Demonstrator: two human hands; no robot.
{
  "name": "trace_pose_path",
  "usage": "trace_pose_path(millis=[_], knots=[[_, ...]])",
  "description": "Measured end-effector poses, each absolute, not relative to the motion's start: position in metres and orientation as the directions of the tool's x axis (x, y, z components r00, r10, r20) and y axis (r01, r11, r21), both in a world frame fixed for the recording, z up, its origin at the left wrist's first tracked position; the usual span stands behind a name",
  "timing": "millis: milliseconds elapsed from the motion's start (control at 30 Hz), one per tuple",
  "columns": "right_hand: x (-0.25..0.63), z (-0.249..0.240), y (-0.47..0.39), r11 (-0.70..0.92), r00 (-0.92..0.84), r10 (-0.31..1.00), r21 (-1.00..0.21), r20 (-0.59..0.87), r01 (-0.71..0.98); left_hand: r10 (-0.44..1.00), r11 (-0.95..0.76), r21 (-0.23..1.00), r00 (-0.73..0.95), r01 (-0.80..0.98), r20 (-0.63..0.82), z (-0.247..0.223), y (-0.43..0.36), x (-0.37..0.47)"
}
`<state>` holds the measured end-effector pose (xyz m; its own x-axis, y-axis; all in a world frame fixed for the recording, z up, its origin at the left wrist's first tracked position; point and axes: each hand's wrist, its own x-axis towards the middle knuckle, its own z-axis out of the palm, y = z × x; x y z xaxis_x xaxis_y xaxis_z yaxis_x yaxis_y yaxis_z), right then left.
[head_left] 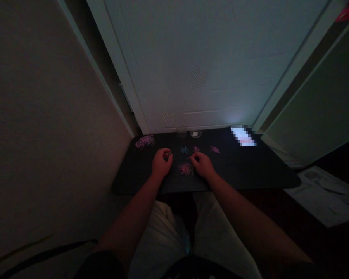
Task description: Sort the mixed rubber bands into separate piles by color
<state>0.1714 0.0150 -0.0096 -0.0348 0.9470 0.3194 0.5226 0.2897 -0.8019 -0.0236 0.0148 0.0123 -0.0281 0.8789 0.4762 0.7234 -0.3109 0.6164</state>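
Observation:
On the dark table, my left hand (162, 162) is closed around something small that I cannot make out, left of a loose pink-and-white pile of thin pieces (185, 168). My right hand (202, 164) pinches at the right edge of that pile; what its fingertips hold is too small to name. Just beyond the hands lie a small blue pile (184, 149) and a small pink pile (196, 148). Another pink-purple pile (215, 149) sits further right. A larger pink-purple heap (144, 142) rests at the table's far left corner.
A clear round container (182, 132) and a small round dish with a white square (196, 134) stand at the back edge of the black table (235, 170). A bright, blurred screen (243, 136) lies at the back right. White panels rise behind.

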Motion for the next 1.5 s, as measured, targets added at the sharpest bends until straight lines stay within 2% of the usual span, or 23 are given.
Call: trace_pose_path(millis=[200, 367, 533, 733, 1500], knots=[[0.173, -0.009, 0.015, 0.322, -0.063, 0.939, -0.795, 0.339, 0.514, 0.91, -0.39, 0.667, 0.156, 0.635, 0.384, 0.013, 0.011, 0.014], [0.173, -0.012, 0.016, 0.315, -0.061, 0.942, -0.814, 0.329, 0.487, 0.939, -0.323, 0.696, 0.122, 0.641, 0.323, 0.003, 0.011, 0.017], [0.173, -0.011, 0.017, 0.325, -0.077, 0.94, -0.807, 0.332, 0.494, 0.934, -0.352, 0.677, 0.195, 0.646, 0.3, -0.001, 0.012, 0.015], [0.173, -0.011, 0.015, 0.33, -0.082, 0.939, -0.816, 0.333, 0.475, 0.943, -0.33, 0.659, 0.205, 0.676, 0.261, -0.001, 0.011, 0.016], [0.171, -0.007, 0.012, 0.333, -0.103, 0.941, -0.826, 0.322, 0.455, 0.947, -0.32, 0.691, 0.211, 0.649, 0.24, 0.005, 0.008, 0.015]])
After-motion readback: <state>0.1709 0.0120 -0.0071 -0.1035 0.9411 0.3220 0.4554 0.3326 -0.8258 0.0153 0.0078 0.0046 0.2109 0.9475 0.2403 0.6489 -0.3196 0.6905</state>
